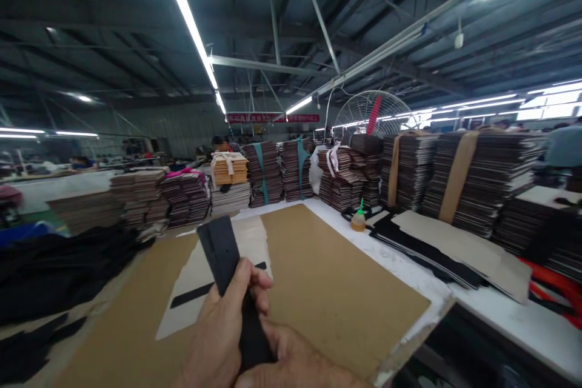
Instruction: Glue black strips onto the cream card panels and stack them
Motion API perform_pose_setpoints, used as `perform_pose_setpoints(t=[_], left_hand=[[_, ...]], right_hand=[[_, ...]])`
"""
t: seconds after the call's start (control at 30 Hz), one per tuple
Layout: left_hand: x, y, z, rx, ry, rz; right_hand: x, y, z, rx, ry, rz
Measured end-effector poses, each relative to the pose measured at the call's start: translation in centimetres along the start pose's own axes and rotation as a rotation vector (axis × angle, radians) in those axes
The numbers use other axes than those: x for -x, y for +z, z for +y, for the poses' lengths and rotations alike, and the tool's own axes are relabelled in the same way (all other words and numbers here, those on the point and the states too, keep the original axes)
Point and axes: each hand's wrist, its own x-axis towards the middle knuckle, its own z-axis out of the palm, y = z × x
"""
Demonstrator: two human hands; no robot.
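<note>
A flat, stiff-looking black strip point(220, 250) stands up at a tilt in front of me, above the table. My left hand point(222, 321) is closed around its middle, thumb along the near face. Lower down, my right hand point(291, 354) grips the bottom part, with its fingers partly hidden. Whether the strip is one piece or several layers I cannot make out. Behind it, a thin black strip point(193, 295) lies across a pale sheet point(182, 318), which rests on a large brown board point(327, 279).
Black fabric point(68, 264) is heaped at the left. A green-tipped bottle point(358, 219) with amber liquid stands right of the board, beside black and grey sheets point(450, 242). Tall bundled stacks point(482, 176) line the back and right. A caged fan point(375, 112) rises behind them.
</note>
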Motion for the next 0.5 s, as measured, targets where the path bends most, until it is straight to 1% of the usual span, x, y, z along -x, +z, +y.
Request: perform_pose_setpoints(t=[0.03, 0.1, 0.17, 0.23, 0.3, 0.37, 0.5], left_hand=[[0.4, 0.3, -0.5, 0.043, -0.020, -0.003], [1.0, 0.4, -1.5, 0.090, -0.053, -0.056], [1.5, 0.1, -2.5, 0.095, -0.056, -0.132], [2.0, -0.2, -3.3, 0.104, -0.054, -0.205], [2.4, -0.4, -3.7, 0.137, -0.051, -0.249], [2.8, -0.6, -3.6, 0.167, -0.039, -0.280], [4.1, -1.1, -3.2, 0.165, -0.081, -0.356]], right_hand=[[1.0, -0.5, 0.4, -0.004, 0.042, 0.017], [3.2, -1.4, 0.7, 0.007, 0.097, 0.044], [5.2, -2.0, 0.6, 0.006, 0.110, 0.086], [6.4, -2.3, 0.3, 0.009, 0.106, 0.088], [7.1, -2.1, 0.1, 0.010, 0.091, 0.036], [7.3, -1.6, 0.0, 0.006, 0.076, -0.009], [6.9, -0.7, 0.3, 0.001, 0.064, 0.017]])
